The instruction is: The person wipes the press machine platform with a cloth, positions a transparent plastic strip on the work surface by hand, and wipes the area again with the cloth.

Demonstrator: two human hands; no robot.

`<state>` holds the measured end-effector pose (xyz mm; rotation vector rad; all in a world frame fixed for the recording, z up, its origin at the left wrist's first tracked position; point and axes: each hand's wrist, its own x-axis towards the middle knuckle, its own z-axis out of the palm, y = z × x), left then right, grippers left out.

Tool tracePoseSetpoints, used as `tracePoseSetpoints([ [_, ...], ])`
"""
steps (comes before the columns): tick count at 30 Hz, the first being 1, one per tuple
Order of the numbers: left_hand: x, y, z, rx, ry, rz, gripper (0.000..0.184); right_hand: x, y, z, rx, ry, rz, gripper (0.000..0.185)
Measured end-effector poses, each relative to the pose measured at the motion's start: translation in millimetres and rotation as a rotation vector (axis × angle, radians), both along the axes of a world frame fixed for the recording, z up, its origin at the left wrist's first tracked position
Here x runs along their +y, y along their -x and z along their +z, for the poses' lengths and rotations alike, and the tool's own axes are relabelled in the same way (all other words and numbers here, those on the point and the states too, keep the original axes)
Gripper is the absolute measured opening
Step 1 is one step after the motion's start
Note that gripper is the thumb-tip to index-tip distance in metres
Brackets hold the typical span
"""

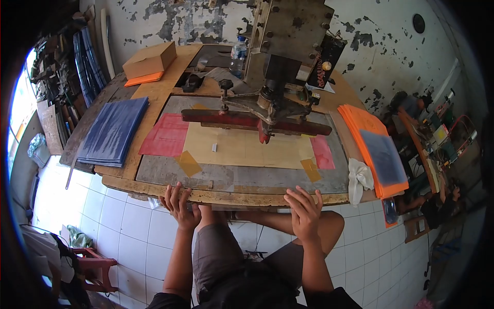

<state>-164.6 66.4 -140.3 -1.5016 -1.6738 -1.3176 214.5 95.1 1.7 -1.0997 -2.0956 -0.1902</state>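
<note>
My left hand (180,206) rests at the wooden front edge of the table, fingers stretched out and holding nothing. Farther right along that edge lies my right hand (305,212), its fingers also extended with nothing in them. Beyond both hands is a grey metal plate (216,180). On it lies a long yellowish sheet (242,152) with a pink piece (164,135) at the left and another at the right. Brown tape strips (189,164) sit on its corners. A press head with a red bar (236,118) hangs above the sheet.
Blue plastic sheets (110,131) are stacked at the left. Orange sheets (355,123) with a clear bluish pack (382,156) lie at the right, beside a white cloth (360,180). A cardboard box (149,59) and water bottle (238,55) stand behind. Another person (411,107) is at far right.
</note>
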Motion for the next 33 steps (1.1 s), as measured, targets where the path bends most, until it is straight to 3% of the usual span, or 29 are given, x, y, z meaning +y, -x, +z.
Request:
tracePoseSetpoints([
  [14,-2.5,-1.9,8.4,0.011,0.008,-0.005,0.045,11.7,18.6,37.4,0.046,-0.138,0.046,0.028],
  [23,-17.1,-1.1,22.1,-0.007,0.108,-0.024,0.047,-14.2,-7.1,31.9,0.107,-0.07,0.049,0.025],
  [28,-28.7,-2.9,72.4,-0.084,0.043,-0.092,0.055,-44.7,-45.4,26.6,0.036,0.095,0.191,0.024],
  [31,-18.4,1.2,125.1,-0.118,0.125,-0.212,0.042,-60.1,-62.9,29.3,0.113,0.197,0.303,0.038],
  [33,-0.6,1.7,166.4,-0.088,0.219,-0.257,0.037,-48.7,-67.6,35.8,0.181,0.175,0.296,0.037],
])
